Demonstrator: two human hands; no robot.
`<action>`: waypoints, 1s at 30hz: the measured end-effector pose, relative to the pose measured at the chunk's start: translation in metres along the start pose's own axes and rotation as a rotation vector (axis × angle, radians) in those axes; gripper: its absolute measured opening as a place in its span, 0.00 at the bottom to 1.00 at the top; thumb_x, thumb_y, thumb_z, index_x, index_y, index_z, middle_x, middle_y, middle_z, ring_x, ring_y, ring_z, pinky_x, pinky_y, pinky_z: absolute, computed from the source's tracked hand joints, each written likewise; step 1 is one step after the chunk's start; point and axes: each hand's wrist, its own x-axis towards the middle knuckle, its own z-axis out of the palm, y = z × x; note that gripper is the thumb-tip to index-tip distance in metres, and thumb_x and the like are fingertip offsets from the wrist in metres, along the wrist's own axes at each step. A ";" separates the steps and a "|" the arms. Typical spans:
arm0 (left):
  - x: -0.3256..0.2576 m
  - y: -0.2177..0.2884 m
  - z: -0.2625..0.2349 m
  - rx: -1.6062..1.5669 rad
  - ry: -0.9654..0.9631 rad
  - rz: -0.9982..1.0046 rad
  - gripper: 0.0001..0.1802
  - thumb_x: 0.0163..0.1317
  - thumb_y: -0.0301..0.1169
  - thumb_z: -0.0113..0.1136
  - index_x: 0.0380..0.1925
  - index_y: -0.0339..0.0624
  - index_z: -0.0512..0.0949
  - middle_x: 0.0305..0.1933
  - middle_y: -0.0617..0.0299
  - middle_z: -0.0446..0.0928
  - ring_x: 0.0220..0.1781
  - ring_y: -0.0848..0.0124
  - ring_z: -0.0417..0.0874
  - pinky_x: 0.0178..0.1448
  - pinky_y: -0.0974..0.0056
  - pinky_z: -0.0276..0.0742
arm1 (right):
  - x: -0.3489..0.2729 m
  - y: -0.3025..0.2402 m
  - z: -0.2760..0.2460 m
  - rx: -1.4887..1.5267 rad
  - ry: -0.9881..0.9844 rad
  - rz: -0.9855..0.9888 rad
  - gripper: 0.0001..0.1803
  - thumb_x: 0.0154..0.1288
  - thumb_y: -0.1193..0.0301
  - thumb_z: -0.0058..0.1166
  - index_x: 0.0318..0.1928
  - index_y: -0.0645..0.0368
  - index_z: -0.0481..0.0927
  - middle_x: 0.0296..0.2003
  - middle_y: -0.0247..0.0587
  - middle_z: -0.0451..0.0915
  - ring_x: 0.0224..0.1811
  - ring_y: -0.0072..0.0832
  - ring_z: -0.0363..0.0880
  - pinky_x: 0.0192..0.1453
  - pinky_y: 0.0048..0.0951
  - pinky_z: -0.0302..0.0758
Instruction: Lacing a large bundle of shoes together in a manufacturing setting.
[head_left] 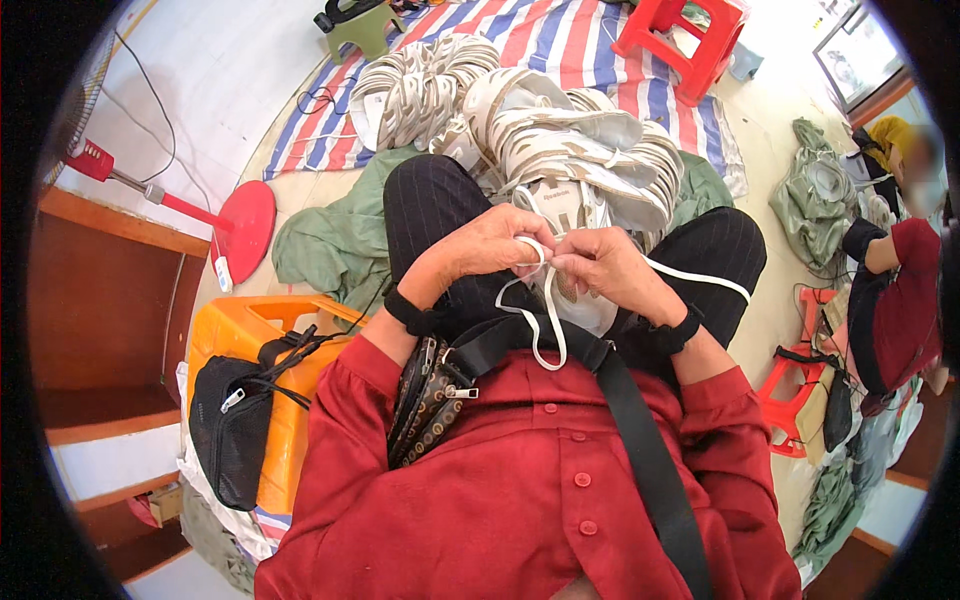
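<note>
Between my knees, both hands come together over a pale shoe upper [592, 312], which they partly cover. My left hand [492, 244] is closed, pinching a white shoelace [556, 335] that loops over its fingers. Fingertips of my right hand [612, 268] pinch the same lace close beside the left ones. One length of lace hangs in loops toward my lap, and another runs right across my right thigh. Just beyond the hands lies a heap of white and beige shoe uppers [600, 150], some with laces. Exactly how the lace passes through the eyelets is hidden.
More nested uppers [425, 92] lie on a striped sheet [560, 45]. A red stool [690, 45] stands far right. To my left are an orange stool [215, 325], a black bag [232, 430] and a fan's red base [246, 222]. Another person [900, 300] sits at right.
</note>
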 end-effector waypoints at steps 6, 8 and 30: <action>0.003 -0.007 0.000 0.041 0.014 0.005 0.10 0.59 0.28 0.51 0.36 0.35 0.78 0.27 0.65 0.77 0.28 0.78 0.77 0.34 0.72 0.73 | 0.008 0.009 -0.003 -0.018 0.015 0.032 0.10 0.63 0.72 0.54 0.25 0.63 0.76 0.16 0.29 0.73 0.17 0.14 0.69 0.21 0.20 0.66; 0.003 -0.008 -0.001 0.022 0.006 0.004 0.10 0.59 0.28 0.51 0.36 0.35 0.78 0.26 0.65 0.77 0.27 0.78 0.77 0.34 0.72 0.73 | 0.011 0.014 -0.004 0.032 0.024 0.068 0.11 0.63 0.70 0.56 0.25 0.62 0.76 0.16 0.28 0.72 0.17 0.14 0.68 0.20 0.19 0.65; 0.019 -0.032 -0.003 0.411 0.344 -0.175 0.11 0.56 0.31 0.53 0.29 0.33 0.78 0.21 0.57 0.78 0.21 0.71 0.80 0.28 0.67 0.77 | 0.037 0.031 -0.012 -0.154 0.119 0.089 0.12 0.65 0.71 0.46 0.38 0.66 0.79 0.18 0.35 0.76 0.17 0.20 0.72 0.22 0.24 0.71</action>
